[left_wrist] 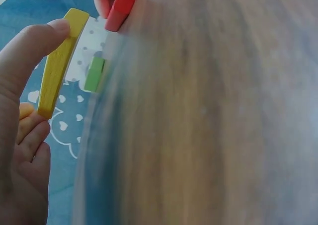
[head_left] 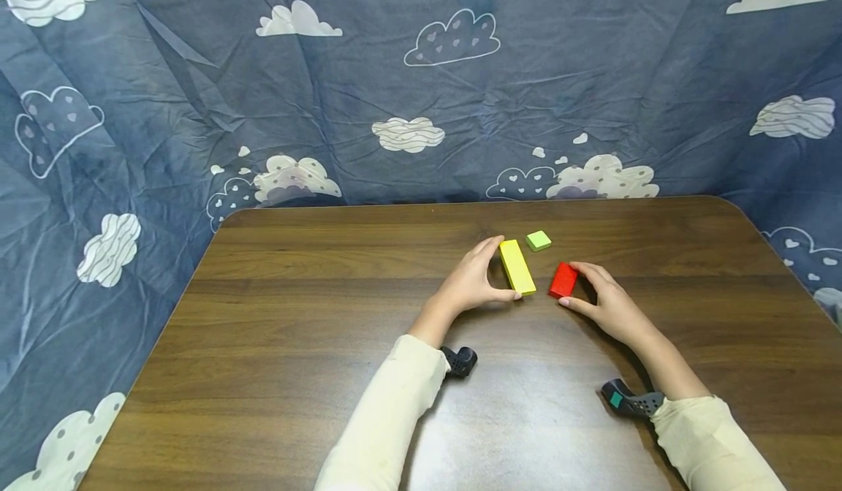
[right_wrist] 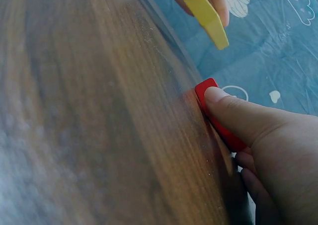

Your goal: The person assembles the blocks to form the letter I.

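- Here, gripping with the left hand a long, bright yellow rectangular block by its two ends — with the thumb at the near one and fingers at the far one.
- Pinching with the right hand a shorter, bright red rectangular block between thumb and fingers, just to the right of the yellow block and apart from it.
- Lying on the brown wood-grain table, beyond the red block and near the yellow block's far end: a small light green rectangular block.
- Impossible to tell: contact or gap between the table and the two gripped blocks.
- Worn at the wrists, by the cream sleeves — black devices.
- Hanging behind the table: a blue cloth printed with white clouds.
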The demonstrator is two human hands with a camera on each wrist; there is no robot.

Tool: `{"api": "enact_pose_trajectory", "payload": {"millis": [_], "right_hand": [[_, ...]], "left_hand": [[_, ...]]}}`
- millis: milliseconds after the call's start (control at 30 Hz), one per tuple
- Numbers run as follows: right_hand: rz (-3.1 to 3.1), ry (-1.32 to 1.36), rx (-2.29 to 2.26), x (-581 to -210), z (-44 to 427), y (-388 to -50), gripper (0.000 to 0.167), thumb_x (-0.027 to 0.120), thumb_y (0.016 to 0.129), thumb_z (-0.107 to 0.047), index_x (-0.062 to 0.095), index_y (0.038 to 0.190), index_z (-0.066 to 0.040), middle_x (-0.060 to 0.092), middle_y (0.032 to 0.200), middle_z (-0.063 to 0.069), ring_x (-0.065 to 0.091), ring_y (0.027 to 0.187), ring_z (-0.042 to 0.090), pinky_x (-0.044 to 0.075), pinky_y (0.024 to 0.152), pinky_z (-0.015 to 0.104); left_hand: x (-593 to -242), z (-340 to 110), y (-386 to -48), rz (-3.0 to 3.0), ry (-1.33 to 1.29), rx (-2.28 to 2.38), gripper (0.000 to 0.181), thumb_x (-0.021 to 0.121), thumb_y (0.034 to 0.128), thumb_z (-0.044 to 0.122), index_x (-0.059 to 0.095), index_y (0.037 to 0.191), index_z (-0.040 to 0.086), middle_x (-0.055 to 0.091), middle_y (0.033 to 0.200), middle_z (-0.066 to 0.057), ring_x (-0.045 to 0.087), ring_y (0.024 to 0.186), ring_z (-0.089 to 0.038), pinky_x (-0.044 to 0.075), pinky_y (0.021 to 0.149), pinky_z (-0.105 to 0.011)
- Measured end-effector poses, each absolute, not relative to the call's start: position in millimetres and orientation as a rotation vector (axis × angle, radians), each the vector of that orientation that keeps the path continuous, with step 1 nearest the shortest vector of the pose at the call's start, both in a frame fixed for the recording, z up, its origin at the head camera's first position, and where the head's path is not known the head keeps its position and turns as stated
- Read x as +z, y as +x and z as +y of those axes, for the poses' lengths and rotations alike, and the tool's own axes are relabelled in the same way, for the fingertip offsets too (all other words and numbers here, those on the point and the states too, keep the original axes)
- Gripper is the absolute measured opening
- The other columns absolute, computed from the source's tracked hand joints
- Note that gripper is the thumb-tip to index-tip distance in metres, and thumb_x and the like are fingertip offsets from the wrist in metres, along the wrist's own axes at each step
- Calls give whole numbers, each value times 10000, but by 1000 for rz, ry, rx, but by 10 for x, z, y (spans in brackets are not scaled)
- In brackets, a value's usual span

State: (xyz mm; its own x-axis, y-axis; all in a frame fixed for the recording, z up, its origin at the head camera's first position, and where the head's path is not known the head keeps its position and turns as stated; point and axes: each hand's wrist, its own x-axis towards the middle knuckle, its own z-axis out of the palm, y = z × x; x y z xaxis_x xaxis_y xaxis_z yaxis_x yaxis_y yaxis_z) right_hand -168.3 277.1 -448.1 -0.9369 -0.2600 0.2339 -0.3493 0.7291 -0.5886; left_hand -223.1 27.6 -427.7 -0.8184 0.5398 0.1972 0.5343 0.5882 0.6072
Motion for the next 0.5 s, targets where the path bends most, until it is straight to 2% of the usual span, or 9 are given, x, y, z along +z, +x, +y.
{"api": "enact_pose_trajectory", "payload": {"millis": [300,500], "right_hand": [[-2779,499,997,-4504,2774,-1688,651,715,772,-191,393,1269,78,401,1228,263,367,1133,439,303,894,572],[-2766,511,1002,-4488,2771,-1692,645,716,770,-181,396,1264,82,402,1225,268,368,1128,445,300,892,575]], "left_hand": [[-4117,126,-2189,2799,1028,1030,978,794,625,383,283,1398,67,343,1395,-74,282,1280,-146,220,1028,-236],[-4037,-18,-2169,2790,1049,1052,980,798,624,370,282,1399,65,336,1397,-75,288,1278,-155,232,1027,-254]]}}
